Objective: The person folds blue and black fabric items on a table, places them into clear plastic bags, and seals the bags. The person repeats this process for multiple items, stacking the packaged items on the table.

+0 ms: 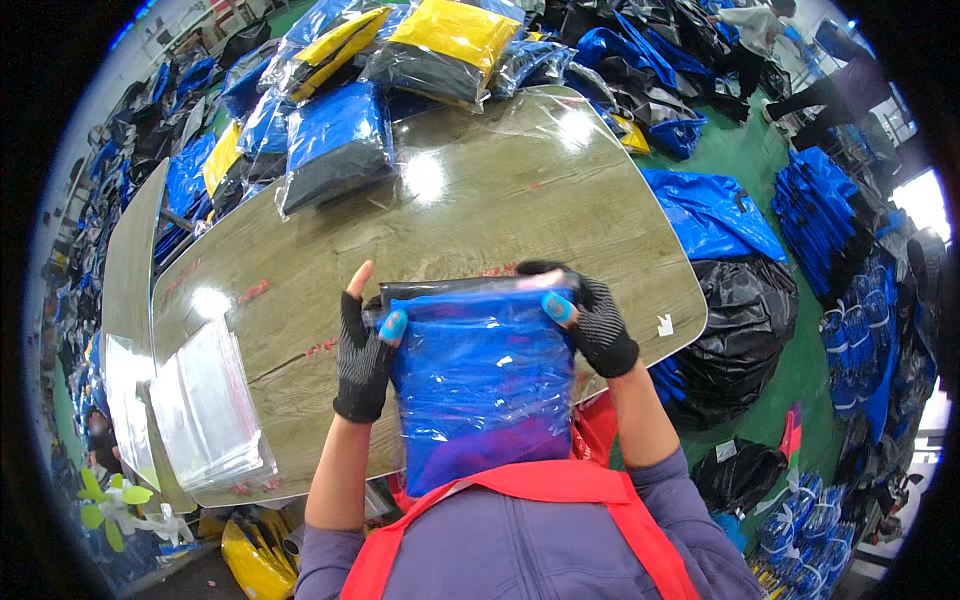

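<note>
A folded blue piece in a clear plastic bag (485, 375) is held up in front of my body, near the table's front edge. A black strip shows along its top. My left hand (365, 360) grips its upper left corner, with the thumb over the front and one finger pointing up. At the upper right corner, my right hand (600, 325) is closed on the bag, its fingers going behind the top edge and partly blurred. Both hands wear black fingerless gloves with blue covers on the thumbs. The bag's lower end rests close against my red apron (560, 475).
Flat clear bags (208, 405) lie stacked on the left of the wood-patterned table (480, 215). Bagged packages, one blue and black (338, 140), another yellow and black (455, 40), pile at the far edge. A black bundle (735, 325) stands right of the table. People (840, 90) are at far right.
</note>
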A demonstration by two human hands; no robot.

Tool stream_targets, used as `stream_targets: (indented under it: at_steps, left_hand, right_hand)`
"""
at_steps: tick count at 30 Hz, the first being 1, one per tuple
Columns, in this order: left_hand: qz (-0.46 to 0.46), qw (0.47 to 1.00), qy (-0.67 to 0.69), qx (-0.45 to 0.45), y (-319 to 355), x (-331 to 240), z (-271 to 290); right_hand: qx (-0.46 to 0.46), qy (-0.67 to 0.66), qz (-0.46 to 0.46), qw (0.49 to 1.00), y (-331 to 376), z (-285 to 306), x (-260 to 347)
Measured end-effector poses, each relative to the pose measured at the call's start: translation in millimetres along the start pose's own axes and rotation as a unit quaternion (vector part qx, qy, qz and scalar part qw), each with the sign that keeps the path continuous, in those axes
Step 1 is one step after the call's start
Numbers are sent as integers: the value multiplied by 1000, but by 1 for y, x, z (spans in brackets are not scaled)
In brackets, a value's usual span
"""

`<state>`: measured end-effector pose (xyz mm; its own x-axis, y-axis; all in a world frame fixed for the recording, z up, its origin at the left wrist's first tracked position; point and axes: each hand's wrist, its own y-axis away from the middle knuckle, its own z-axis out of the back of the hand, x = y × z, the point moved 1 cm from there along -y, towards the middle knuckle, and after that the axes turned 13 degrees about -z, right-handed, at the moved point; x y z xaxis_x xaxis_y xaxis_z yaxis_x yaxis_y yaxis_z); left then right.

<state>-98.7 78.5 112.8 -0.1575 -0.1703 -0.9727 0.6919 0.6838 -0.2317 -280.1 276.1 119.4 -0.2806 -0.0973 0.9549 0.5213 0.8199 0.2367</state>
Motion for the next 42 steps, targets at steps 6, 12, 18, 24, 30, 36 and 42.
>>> stream_targets:
  at_steps: [6, 12, 18, 24, 30, 36, 42]
  left_hand:
    - [-34, 994, 100, 15, -3, 8, 11]
    - [-104, 992, 8, 77, -75, -23, 11]
    - [-270, 929, -155, 200, -151, -93, -37]
    - [-260, 937, -216, 91, -108, -52, -27]
    - [144, 964, 150, 165, -28, 26, 8]
    - [140, 983, 71, 93, -13, 51, 20]
    - [142, 984, 35, 98, -30, 39, 8]
  right_hand:
    - [-54, 135, 102, 984, -6, 0, 22]
    - [-81, 210, 132, 965, -47, 14, 32]
    - [-25, 128, 171, 976, -138, -25, 60]
    - [335, -337, 103, 874, -90, -50, 25]
    - [225, -306, -63, 923, -93, -34, -27]
    - [97, -54, -43, 993, -36, 17, -38]
    - [-177, 146, 81, 970, -52, 10, -25]
